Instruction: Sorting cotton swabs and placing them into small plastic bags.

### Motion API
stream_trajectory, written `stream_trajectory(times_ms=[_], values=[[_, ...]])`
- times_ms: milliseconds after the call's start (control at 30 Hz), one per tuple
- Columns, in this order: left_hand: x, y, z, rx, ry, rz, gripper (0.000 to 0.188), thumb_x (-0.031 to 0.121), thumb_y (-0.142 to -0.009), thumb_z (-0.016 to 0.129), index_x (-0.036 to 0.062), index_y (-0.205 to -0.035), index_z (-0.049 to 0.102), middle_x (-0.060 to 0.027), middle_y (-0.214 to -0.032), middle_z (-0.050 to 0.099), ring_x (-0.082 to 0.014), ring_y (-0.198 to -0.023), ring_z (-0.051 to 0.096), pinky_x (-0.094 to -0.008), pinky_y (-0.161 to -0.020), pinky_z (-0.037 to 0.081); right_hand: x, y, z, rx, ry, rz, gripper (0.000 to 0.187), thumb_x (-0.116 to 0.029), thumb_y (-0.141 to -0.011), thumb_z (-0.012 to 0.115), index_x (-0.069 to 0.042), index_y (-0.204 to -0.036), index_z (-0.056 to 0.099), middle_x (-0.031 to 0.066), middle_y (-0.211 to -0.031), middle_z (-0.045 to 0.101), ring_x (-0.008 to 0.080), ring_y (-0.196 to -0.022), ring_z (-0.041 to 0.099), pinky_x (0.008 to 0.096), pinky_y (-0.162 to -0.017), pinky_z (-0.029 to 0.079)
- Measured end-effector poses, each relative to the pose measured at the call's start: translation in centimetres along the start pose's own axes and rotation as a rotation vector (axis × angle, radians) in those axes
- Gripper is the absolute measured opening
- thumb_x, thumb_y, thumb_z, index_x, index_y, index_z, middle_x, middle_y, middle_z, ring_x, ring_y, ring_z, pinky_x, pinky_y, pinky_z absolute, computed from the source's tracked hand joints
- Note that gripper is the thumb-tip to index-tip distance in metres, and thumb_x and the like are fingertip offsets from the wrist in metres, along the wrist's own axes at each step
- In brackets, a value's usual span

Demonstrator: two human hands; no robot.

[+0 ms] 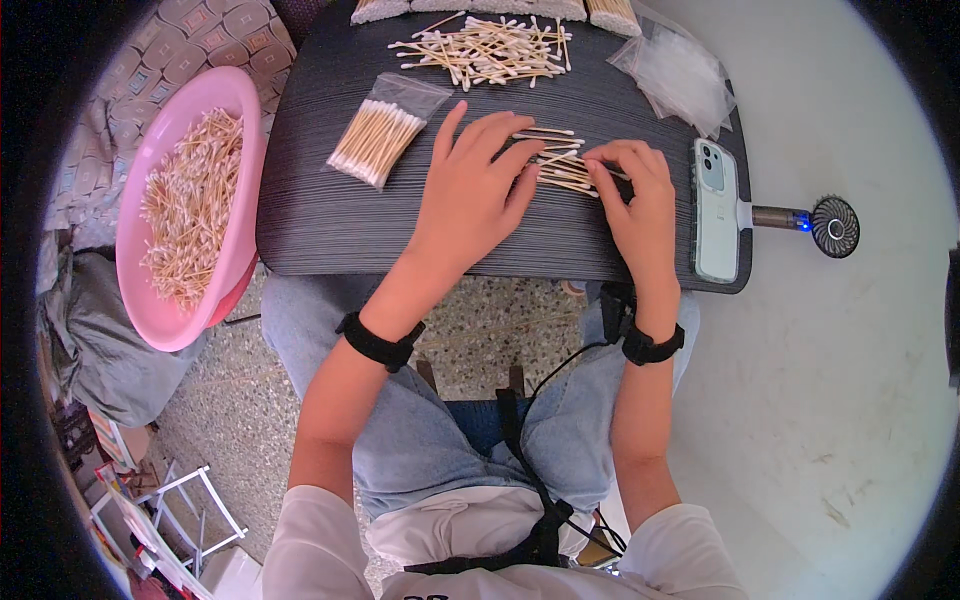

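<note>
A small loose row of cotton swabs lies on the dark table between my two hands, the sticks running roughly left to right. My left hand rests at their left ends, fingers apart, with the thumb and forefinger beside the tips. At the right ends, my right hand has its thumb and forefinger curled in on the swabs; part of the grip is hidden by the fingers. Left of my left hand lies a clear plastic bag filled with swabs. A loose heap of cotton swabs spreads farther back.
A pink basin full of swabs stands left of the black table. Filled bags line the far edge. Empty clear bags lie at the far right, above a phone with a small fan beside it.
</note>
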State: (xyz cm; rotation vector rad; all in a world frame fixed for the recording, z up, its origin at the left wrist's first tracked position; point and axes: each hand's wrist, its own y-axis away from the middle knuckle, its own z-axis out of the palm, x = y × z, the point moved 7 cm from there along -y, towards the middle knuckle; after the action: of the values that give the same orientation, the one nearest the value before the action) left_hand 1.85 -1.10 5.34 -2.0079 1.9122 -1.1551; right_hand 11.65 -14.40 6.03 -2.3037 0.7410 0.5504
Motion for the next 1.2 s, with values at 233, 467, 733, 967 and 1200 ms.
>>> stream_trajectory(times_ms=[233,467,733,967,1200], values=[[0.2,-0.1,-0.4,0.040,0.025,0.028,0.019,0.012,-0.083,0.070,0.0094,-0.101,0.067,-0.0045,-0.112,0.064,-0.0239,-0.111,0.059,-0.0497,-0.111,0.032,-0.4,0.0,0.1,-0.001,-0.022,-0.027,0.010,-0.008,-0.084,0.067,-0.004,-0.094,0.067,0.0062,-0.096,0.064,0.0280,-0.094,0.055,0.0378,-0.084,0.043],[0.1,-0.1,-0.4,0.061,-0.004,0.093,0.019,0.006,-0.080,0.070,0.0088,-0.099,0.067,-0.0050,-0.097,0.061,-0.0251,-0.103,0.059,-0.0504,-0.108,0.036,-1.1,-0.2,0.5,-0.004,-0.009,-0.092,0.009,-0.012,-0.086,0.067,-0.007,-0.094,0.067,0.0048,-0.098,0.065,0.0269,-0.097,0.055,0.0381,-0.089,0.039],[0.1,-0.3,-0.4,0.051,0.053,0.065,0.024,0.005,-0.082,0.068,0.0092,-0.106,0.066,-0.0064,-0.093,0.059,-0.0262,-0.096,0.059,-0.0475,-0.105,0.039,-1.1,-0.3,0.4,0.013,0.012,-0.098,0.010,-0.010,-0.087,0.065,-0.007,-0.096,0.067,0.0057,-0.097,0.065,0.0268,-0.096,0.056,0.0375,-0.087,0.040],[-0.1,-0.4,-0.4,0.008,0.261,-0.022,0.026,0.000,-0.083,0.066,0.0048,-0.109,0.066,-0.0090,-0.095,0.060,-0.0252,-0.085,0.062,-0.0352,-0.074,0.050,-1.6,-0.5,0.2,0.030,-0.171,-0.018,0.015,-0.004,-0.088,0.064,-0.004,-0.102,0.069,0.0087,-0.097,0.065,0.0239,-0.088,0.061,0.0332,-0.079,0.048],[-0.3,-0.5,-0.4,0.022,0.421,-0.061,0.019,0.000,-0.084,0.068,0.0026,-0.103,0.069,-0.0087,-0.094,0.062,-0.0220,-0.081,0.064,-0.0308,-0.068,0.052,-0.6,-0.5,0.6,0.066,-0.445,0.076,0.014,-0.003,-0.086,0.068,-0.002,-0.100,0.072,0.0097,-0.097,0.070,0.0190,-0.086,0.067,0.0284,-0.075,0.052]])
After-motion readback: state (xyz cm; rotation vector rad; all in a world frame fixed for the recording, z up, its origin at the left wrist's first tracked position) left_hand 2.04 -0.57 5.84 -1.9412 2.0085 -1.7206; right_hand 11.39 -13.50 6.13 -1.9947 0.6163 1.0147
